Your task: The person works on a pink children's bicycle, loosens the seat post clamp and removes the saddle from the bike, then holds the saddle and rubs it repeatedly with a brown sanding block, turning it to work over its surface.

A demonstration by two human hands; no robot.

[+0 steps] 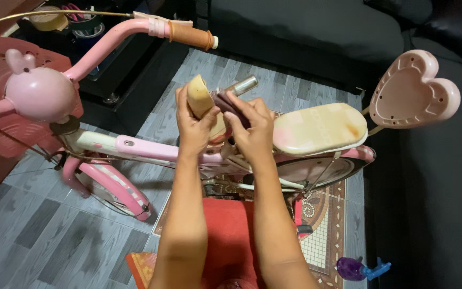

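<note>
Saddle: cream padded bicycle saddle [201, 96], tilted up above the pink child's bicycle frame [140, 145].
Left hand [194, 120]: clasps the saddle.
Right hand [249, 120]: fingers pinch its dark underside.

Both hands meet above the middle of the bicycle frame [151, 147], the left hand [196, 120] on the saddle [200, 95] and the right hand [252, 126] just beside it, with the handlebar [135, 29] behind to the left, the rear seat [316, 127] to the right and the heart-shaped backrest [413, 91] beyond.
</note>
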